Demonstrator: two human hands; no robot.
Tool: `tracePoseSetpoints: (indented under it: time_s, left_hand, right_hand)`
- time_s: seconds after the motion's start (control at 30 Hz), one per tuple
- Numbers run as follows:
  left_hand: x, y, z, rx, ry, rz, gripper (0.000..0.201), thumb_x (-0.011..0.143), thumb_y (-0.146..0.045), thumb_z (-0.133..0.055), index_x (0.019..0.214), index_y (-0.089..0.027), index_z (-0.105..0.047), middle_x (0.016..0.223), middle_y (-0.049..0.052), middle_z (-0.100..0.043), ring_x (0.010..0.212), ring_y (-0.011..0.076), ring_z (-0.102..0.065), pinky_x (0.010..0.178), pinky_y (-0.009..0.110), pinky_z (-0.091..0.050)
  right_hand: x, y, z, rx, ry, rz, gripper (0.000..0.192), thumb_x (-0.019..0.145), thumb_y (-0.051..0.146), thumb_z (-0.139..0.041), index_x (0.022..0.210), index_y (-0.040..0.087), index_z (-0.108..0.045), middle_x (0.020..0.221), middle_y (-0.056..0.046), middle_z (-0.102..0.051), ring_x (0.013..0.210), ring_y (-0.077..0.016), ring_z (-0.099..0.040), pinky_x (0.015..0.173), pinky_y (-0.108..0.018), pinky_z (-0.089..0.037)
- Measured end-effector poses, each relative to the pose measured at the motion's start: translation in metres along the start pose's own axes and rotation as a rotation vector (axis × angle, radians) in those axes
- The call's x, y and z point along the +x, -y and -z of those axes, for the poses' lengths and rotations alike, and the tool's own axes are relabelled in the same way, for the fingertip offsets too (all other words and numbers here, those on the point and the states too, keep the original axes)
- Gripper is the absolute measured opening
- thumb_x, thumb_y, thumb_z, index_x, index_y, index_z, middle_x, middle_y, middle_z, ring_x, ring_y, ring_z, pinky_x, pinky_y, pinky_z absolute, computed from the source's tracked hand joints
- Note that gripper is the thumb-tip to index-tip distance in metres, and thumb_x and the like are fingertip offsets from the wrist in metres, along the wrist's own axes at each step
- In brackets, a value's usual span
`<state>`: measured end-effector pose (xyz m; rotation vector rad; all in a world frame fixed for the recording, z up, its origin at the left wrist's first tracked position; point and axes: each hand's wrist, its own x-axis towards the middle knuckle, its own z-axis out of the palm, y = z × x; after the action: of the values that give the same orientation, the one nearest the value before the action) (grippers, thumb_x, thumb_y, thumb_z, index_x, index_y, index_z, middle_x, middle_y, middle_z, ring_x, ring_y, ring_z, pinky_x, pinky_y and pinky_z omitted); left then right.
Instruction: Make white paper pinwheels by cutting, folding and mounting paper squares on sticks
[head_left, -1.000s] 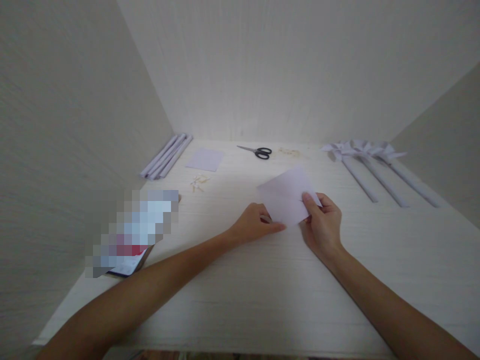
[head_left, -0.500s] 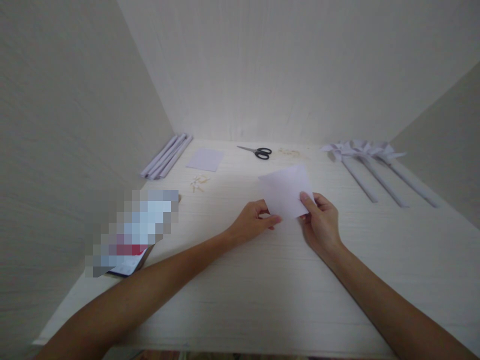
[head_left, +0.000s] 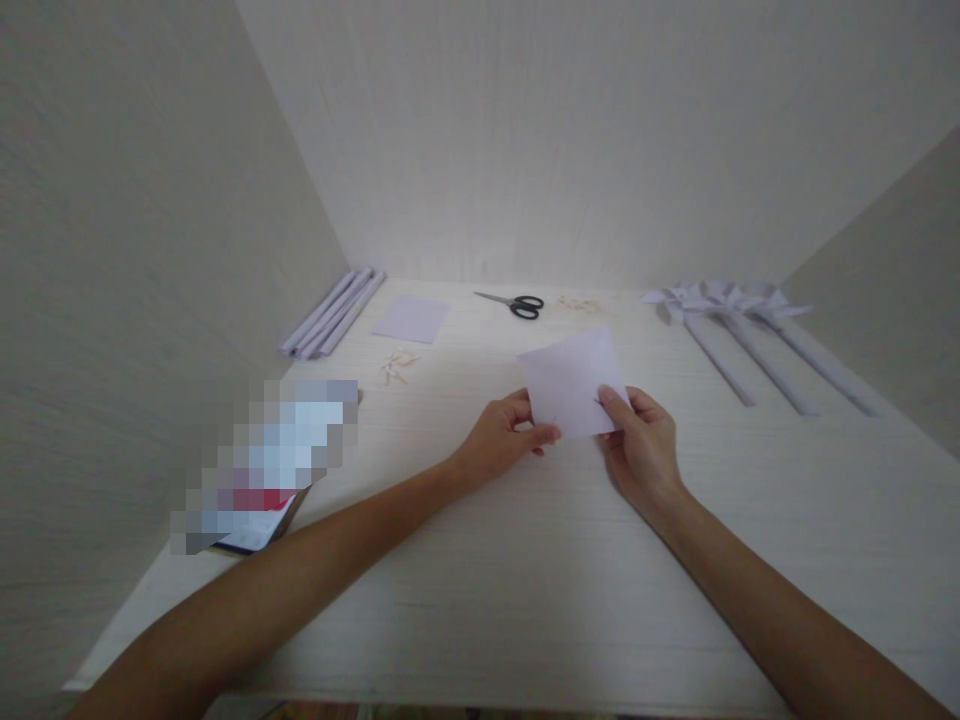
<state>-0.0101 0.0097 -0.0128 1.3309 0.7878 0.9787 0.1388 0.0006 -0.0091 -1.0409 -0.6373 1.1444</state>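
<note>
I count one left hand (head_left: 501, 437) and one right hand (head_left: 645, 438) from my remote seat — two in all — with one sheet (head_left: 574, 388) held. One more square (head_left: 411, 320) lies flat; I can't tell whether it is a single layer or several. There is one pair of scissors (head_left: 519, 304), one phone (head_left: 249, 537) and three pinwheels (head_left: 718, 360), each on one stick. The rolls (head_left: 351, 313) overlap, so I get at least three. Bits (head_left: 401, 362) make two clusters, too small for me to count singly.

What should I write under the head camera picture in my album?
Left hand and right hand hold a paper square; scissors and paper pinwheels lie beyond.
</note>
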Motion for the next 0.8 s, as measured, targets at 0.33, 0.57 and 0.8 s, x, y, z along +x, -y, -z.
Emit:
tracePoseSetpoints:
  time_s: [0.33, 0.57, 0.8]
  left_hand:
    - [0.003, 0.001, 0.002, -0.261, -0.286, 0.045, 0.018, 0.060, -0.027, -0.064, 0.073, -0.014, -0.063, 0.074, 0.001, -0.062, 0.064, 0.0082, -0.054, 0.054, 0.019, -0.046]
    - [0.002, 0.000, -0.008, -0.277, -0.368, 0.059, 0.026, 0.060, -0.032, -0.065, 0.075, -0.011, -0.062, 0.074, 0.005, -0.064, 0.067, 0.0143, -0.057, 0.064, 0.027, -0.046]
    - [-0.002, -0.002, -0.017, -0.321, -0.391, 0.033, 0.019, 0.056, -0.025, -0.068, 0.068, -0.014, -0.059, 0.067, 0.000, -0.060, 0.061, 0.0113, -0.055, 0.062, 0.026, -0.045]
  right_hand:
    - [-0.003, 0.002, -0.001, -0.042, 0.131, -0.059, 0.015, 0.056, 0.021, -0.071, 0.051, 0.015, -0.058, 0.048, 0.005, -0.049, 0.039, -0.0034, -0.041, 0.035, -0.015, -0.032]
    - [-0.023, -0.006, -0.013, -0.080, 0.199, -0.160, 0.013, 0.058, 0.027, -0.070, 0.058, 0.015, -0.065, 0.050, 0.003, -0.054, 0.041, -0.0040, -0.044, 0.039, -0.016, -0.035]
    - [-0.031, -0.013, -0.014, -0.245, 0.282, -0.082, 0.015, 0.064, 0.029, -0.066, 0.056, 0.016, -0.064, 0.046, 0.003, -0.055, 0.043, -0.0062, -0.048, 0.043, -0.018, -0.038]
